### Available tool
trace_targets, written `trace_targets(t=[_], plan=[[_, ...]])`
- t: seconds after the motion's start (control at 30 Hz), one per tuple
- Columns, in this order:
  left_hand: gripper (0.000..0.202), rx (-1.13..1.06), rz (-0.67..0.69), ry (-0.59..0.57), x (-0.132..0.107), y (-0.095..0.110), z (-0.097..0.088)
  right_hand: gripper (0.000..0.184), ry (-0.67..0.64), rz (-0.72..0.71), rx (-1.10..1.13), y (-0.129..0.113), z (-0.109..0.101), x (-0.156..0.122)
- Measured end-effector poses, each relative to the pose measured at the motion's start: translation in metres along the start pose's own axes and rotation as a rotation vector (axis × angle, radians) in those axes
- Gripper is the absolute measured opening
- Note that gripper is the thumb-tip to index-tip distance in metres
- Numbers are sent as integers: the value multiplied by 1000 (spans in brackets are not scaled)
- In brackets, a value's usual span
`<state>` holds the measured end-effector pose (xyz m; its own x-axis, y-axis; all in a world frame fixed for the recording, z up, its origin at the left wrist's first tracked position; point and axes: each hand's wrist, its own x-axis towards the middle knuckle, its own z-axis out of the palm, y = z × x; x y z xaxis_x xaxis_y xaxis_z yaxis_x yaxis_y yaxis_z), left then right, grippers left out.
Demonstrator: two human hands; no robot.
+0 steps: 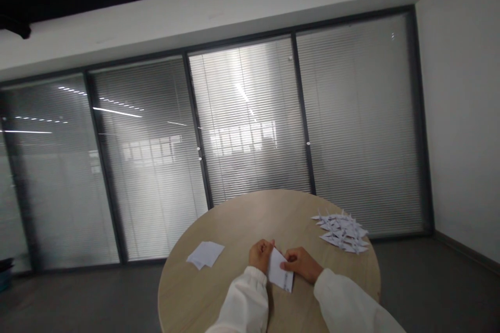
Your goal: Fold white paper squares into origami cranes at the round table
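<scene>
A white paper sheet (pixel 280 270) lies on the round wooden table (pixel 234 223) between both of my hands. My left hand (pixel 260 255) is closed and pinches the paper's upper left edge. My right hand (pixel 302 264) is closed on the paper's right side, fingers pressed on it. Both arms wear white sleeves.
A small stack of white paper sheets (pixel 205 255) lies on the table to the left. A pile of several folded paper pieces (pixel 342 231) sits at the table's right edge. Glass partitions with blinds (pixel 250 125) stand behind; dark floor surrounds the table.
</scene>
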<state>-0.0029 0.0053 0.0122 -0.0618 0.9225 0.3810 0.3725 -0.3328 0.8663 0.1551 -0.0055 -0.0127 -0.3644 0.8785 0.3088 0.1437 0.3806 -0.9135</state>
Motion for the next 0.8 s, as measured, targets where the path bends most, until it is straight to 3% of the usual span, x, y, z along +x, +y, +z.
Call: trace_targets(t=[0.33, 0.8], plan=[[44, -297, -192, -191, 0, 4, 1, 36, 49, 36, 105, 9, -1, 5], [39, -268, -131, -216, -4, 4, 0, 38, 96, -44, 62, -8, -1, -1]])
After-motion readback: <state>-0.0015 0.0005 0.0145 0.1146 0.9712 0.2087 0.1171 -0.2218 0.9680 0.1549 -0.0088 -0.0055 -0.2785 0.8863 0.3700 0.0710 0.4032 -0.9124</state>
